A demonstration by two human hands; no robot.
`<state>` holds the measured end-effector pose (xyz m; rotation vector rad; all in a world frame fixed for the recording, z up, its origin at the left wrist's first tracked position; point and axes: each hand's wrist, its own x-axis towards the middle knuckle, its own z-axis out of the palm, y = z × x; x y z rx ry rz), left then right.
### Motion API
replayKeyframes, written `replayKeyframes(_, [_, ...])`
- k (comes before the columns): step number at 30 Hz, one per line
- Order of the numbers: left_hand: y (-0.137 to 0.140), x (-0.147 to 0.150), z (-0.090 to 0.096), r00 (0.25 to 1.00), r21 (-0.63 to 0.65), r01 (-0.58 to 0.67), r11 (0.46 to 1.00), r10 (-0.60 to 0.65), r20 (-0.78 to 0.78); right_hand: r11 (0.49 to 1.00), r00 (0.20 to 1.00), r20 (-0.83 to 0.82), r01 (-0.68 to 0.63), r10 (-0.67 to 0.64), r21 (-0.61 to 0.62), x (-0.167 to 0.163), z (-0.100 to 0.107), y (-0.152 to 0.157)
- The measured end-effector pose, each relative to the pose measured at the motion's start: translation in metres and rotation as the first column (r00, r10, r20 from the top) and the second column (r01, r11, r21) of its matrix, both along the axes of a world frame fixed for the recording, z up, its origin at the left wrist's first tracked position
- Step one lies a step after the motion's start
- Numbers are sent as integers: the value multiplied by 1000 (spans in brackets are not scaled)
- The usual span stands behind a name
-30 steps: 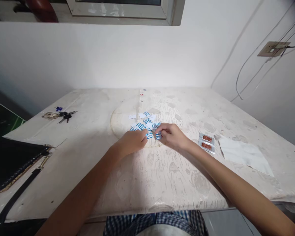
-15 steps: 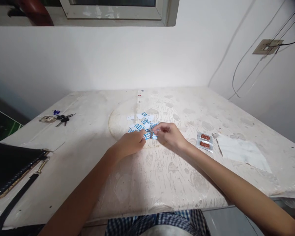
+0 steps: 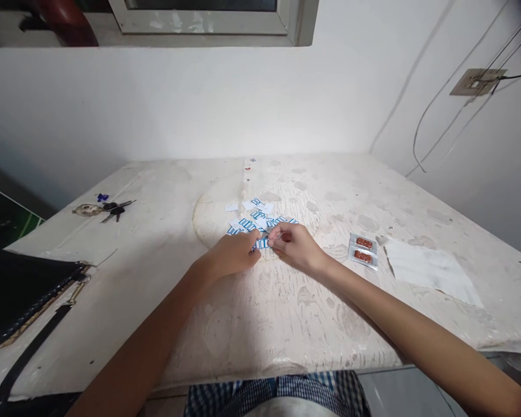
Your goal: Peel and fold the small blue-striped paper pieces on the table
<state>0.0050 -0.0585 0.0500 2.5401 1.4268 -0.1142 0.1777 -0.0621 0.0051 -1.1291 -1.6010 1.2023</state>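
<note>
Several small white paper pieces with blue printed marks (image 3: 257, 214) lie in a loose pile near the middle of the table (image 3: 312, 324). My left hand (image 3: 234, 250) is at the pile's near left side, thumb and fingers pinched on a small blue-printed paper piece (image 3: 263, 243). From the right, my right hand (image 3: 296, 244) pinches at the right end of that same small piece, its fingertips close to the left hand's. The fingers partly cover the piece, and some of the pile is hidden behind both hands.
To the right lie a silver blister pack (image 3: 363, 251) with two reddish-brown items and a white cloth or tissue (image 3: 432, 271). Keys (image 3: 113, 209) are at the left, above a black bag (image 3: 30, 295) with a strap. A white wall (image 3: 243, 104) backs the table.
My right hand has moved slightly down, uncovering more blue-printed pieces behind it. My left hand stays almost in place. The whole view has shifted slightly.
</note>
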Motion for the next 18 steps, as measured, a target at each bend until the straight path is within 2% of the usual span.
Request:
replayKeyframes(6, [0, 1, -2, 999, -11, 25, 1000, -25, 35, 990, 993, 103, 50, -65, 135, 0, -2, 1])
replayKeyframes(11, [-1, 3, -3, 994, 6, 35, 999, -35, 107, 955, 964, 211, 101, -164, 279, 7, 11, 0])
replayKeyframes(14, [-3, 6, -4, 991, 15, 45, 999, -47, 122, 968, 953, 289, 22, -96, 250, 12, 17, 0])
replayKeyframes(18, [-5, 8, -7, 993, 54, 62, 997, -67, 101, 978, 914, 405, -96, 12, 187, 12, 16, 0])
